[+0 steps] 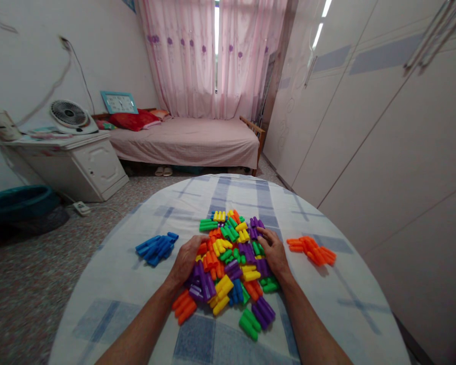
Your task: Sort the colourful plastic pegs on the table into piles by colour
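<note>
A mixed pile of plastic building blocks (pixel 233 271), each made of short rounded tubes joined side by side, lies mid-table in purple, orange, yellow, green and blue. My left hand (pixel 186 261) rests against the pile's left side, fingers apart and curved over orange and purple blocks; some fingertips are hidden. On the opposite side, my right hand (pixel 274 253) is spread, its fingers touching the edge near a purple block (pixel 255 225) and green ones. Neither hand visibly grips a block. Left of the pile sits a blue group of blocks (pixel 156 248); an orange group (pixel 312 250) lies to the right.
A checked cloth covers the round table (pixel 137 314). Beyond stand a bed (pixel 190 137) and a white cabinet (pixel 91 167) carrying a fan (pixel 70 114). A teal bin (pixel 21 203) is on the floor at left. Tall wardrobe doors (pixel 365 132) line the right.
</note>
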`<control>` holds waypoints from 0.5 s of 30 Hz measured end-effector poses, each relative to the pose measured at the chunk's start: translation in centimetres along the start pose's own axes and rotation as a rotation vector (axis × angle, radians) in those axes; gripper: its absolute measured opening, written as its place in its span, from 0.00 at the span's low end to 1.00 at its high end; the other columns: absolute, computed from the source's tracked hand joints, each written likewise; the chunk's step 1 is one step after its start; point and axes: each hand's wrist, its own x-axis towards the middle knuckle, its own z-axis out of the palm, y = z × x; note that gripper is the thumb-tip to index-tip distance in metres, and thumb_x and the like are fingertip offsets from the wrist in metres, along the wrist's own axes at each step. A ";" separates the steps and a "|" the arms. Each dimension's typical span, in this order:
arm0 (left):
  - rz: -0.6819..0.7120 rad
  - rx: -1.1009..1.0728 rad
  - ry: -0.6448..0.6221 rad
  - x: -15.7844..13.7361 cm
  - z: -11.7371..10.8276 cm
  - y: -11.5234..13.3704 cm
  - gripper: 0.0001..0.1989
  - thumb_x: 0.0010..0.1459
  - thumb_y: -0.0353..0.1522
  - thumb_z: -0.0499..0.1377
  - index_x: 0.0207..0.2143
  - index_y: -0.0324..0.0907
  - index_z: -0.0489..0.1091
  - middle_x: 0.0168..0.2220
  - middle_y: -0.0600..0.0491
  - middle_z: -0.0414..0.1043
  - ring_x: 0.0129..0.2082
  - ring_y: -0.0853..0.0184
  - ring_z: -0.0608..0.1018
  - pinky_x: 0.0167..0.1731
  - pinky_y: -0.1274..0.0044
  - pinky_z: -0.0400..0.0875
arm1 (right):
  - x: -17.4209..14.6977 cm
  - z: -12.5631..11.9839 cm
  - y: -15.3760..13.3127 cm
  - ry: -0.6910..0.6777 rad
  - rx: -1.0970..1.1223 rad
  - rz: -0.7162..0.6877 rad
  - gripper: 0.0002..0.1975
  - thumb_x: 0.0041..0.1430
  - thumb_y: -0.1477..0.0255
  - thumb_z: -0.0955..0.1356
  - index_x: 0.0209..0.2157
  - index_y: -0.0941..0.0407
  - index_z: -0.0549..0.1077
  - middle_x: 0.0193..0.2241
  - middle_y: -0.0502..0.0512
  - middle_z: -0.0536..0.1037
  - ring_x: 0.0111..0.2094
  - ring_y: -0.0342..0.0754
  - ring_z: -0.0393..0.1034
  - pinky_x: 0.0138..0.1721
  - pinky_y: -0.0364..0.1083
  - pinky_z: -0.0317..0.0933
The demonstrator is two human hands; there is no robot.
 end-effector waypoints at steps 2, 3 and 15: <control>-0.001 -0.001 0.001 0.0 0.0 0.0 0.24 0.61 0.42 0.40 0.44 0.39 0.70 0.43 0.49 0.73 0.47 0.61 0.72 0.49 0.71 0.63 | 0.0 0.0 0.1 0.000 0.000 0.004 0.16 0.52 0.66 0.64 0.42 0.54 0.74 0.44 0.56 0.72 0.46 0.51 0.66 0.51 0.53 0.59; -0.006 -0.003 0.005 0.0 0.0 -0.1 0.24 0.61 0.42 0.41 0.44 0.40 0.70 0.43 0.49 0.73 0.46 0.61 0.72 0.49 0.71 0.63 | 0.1 0.0 0.1 -0.003 0.000 0.002 0.16 0.52 0.67 0.64 0.42 0.54 0.74 0.44 0.56 0.71 0.46 0.51 0.66 0.51 0.53 0.59; 0.020 -0.001 0.007 0.1 0.1 -1.2 0.22 0.61 0.40 0.42 0.45 0.40 0.70 0.45 0.50 0.73 0.46 0.62 0.72 0.50 0.71 0.63 | -0.2 0.0 -0.1 0.004 -0.019 -0.037 0.15 0.52 0.66 0.64 0.39 0.55 0.75 0.41 0.57 0.74 0.43 0.51 0.68 0.47 0.51 0.61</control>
